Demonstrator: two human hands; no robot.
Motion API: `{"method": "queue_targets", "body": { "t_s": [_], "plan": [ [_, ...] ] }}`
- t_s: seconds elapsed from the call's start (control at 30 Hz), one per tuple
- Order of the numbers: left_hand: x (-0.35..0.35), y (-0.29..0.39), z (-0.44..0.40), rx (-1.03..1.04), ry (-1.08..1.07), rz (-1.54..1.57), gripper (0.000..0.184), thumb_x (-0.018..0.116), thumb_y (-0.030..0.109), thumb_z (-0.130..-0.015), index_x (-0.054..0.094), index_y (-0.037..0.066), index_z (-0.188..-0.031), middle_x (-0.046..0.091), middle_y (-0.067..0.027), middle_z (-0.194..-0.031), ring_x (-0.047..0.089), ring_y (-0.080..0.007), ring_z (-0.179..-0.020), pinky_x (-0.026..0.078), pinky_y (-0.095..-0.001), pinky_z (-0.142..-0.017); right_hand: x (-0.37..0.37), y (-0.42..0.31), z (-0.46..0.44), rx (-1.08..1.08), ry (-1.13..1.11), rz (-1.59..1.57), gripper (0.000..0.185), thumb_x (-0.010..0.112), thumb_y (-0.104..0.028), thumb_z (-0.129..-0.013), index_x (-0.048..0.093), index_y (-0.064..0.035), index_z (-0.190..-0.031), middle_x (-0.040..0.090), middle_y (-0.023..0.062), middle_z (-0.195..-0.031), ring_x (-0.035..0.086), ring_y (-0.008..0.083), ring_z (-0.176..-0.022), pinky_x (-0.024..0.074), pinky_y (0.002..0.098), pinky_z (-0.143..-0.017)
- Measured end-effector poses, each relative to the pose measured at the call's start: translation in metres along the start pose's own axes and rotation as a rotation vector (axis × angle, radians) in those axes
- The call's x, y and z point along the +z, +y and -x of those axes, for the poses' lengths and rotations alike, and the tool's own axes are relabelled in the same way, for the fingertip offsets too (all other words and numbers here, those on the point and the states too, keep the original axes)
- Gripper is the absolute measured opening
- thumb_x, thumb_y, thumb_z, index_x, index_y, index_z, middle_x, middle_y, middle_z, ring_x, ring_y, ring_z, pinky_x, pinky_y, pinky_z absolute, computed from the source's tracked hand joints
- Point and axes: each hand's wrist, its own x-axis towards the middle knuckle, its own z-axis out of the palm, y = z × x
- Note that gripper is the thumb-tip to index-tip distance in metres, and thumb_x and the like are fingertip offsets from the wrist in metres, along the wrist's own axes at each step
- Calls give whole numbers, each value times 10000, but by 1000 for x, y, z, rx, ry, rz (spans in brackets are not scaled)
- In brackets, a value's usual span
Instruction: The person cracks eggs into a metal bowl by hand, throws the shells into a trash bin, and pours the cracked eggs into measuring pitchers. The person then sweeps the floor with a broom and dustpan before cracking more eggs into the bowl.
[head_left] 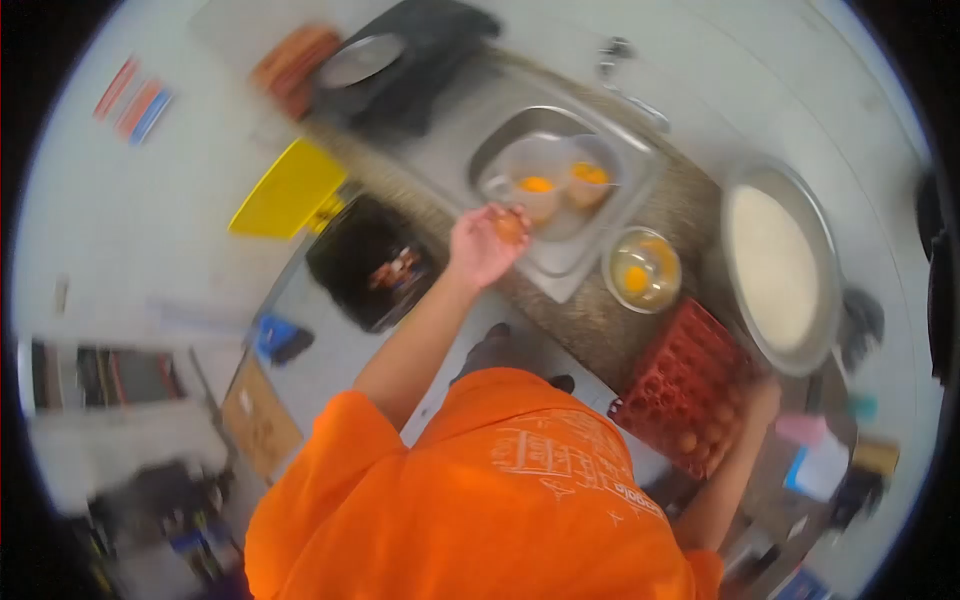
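Observation:
My left hand (482, 246) is raised palm up at the front edge of the sink, its fingers curled around a brown egg (508, 228); blur hides whether the shell is whole. Just beyond it, two clear pitchers with orange yolks, the left pitcher (540, 207) and the right pitcher (592, 190), stand in the sink (560, 283). A small metal bowl (612, 272) holding a yolk sits on the counter. My right hand (762, 398) is at the right side of a red egg tray (675, 375), near the few brown eggs in it. Its fingers are smeared and partly hidden.
A large metal basin (832, 270) of pale contents stands right of the bowl. Below the counter at left is a black-lined bin (345, 265) with shell pieces, beside a yellow panel (290, 190). A faucet (635, 100) is behind the sink; a dark cloth-like item (425, 60) lies left.

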Motion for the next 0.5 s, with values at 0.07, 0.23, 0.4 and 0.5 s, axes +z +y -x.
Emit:
{"method": "queue_targets", "body": {
  "t_s": [0.07,0.23,0.4,0.5],
  "plan": [
    [-10,54,60,254,164,-98,260,558,297,-971,678,67,-951,671,-148,-1189,628,-312,-1122,527,-439,-897,12,9,-13,-1,-9,37,584,669,-557,-901,747,15,-982,752,287,-1013,729,485,-1000,578,589,-847],
    [-76,182,141,450,835,-675,564,571,376,-1002,582,78,-1481,571,-140,-1499,511,-342,-1352,367,-530,-1168,8,3,-22,-50,-101,30,636,739,-561,-824,755,43,-1021,747,295,-1040,719,497,-1013,573,580,-866],
    [-147,222,103,697,1130,-1445,558,707,318,-965,608,5,-1415,656,-143,-1343,617,-241,-1241,483,-384,-1039,16,21,-33,-168,-109,-21,612,755,-520,-790,762,48,-1017,730,323,-1032,708,489,-1060,541,577,-906],
    [-81,135,51,609,830,-1321,358,765,201,-942,646,64,-1250,676,-65,-1103,634,-189,-1058,511,-349,-942,29,31,-30,-146,80,-64,570,749,-488,-796,763,54,-975,735,308,-956,724,486,-989,547,568,-880]
  ]
}}
